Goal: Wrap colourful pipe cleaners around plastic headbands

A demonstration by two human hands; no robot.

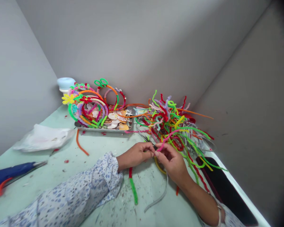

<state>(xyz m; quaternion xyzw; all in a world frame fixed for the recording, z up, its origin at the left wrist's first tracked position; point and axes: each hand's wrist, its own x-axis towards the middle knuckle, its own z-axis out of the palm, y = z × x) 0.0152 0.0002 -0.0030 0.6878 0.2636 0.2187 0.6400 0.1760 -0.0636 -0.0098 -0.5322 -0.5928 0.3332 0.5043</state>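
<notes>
My left hand (138,155) is closed in a pinch, its fingertips meeting those of my right hand; what it grips is hidden. My right hand (174,162) pinches a pink pipe cleaner (168,136), which curves up and away to the right. A small dark piece shows between the fingertips. Below my left hand, a fuzzy strip (133,189) with a red part and a green end sticks out. Under my right hand a thin grey band (165,190) curves down to the table. Whether strip and band are joined is hidden.
A metal tray (104,129) holds shell-like pieces and several pipe-cleaner headbands (92,108). To its right lies a tangled heap of pipe cleaners (168,113). Blue-handled pliers (14,171), a plastic bag (44,138), an orange pipe cleaner (79,143) and a dark phone (227,189) surround my arms.
</notes>
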